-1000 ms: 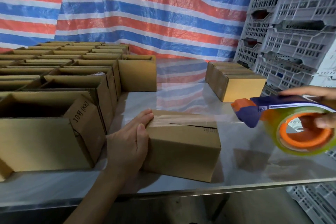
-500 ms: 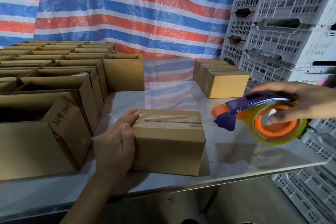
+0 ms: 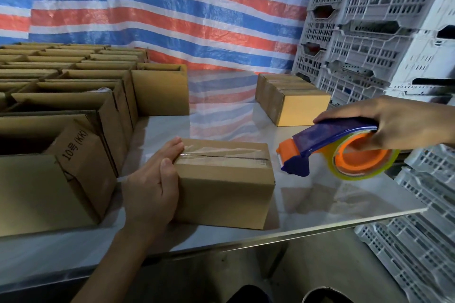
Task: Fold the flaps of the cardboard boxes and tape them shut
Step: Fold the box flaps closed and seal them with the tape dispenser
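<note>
My left hand [image 3: 152, 189] braces flat-fingered against the left end of the taped cardboard box [image 3: 224, 179] on the steel table [image 3: 332, 194]. Its seam runs left-right; my right hand [image 3: 398, 125] grips the tape dispenser [image 3: 339, 150] just off the right end, cutter toward the box.

Two hands [image 3: 150, 192] [image 3: 406, 123], one tape dispenser [image 3: 327, 138]
</note>
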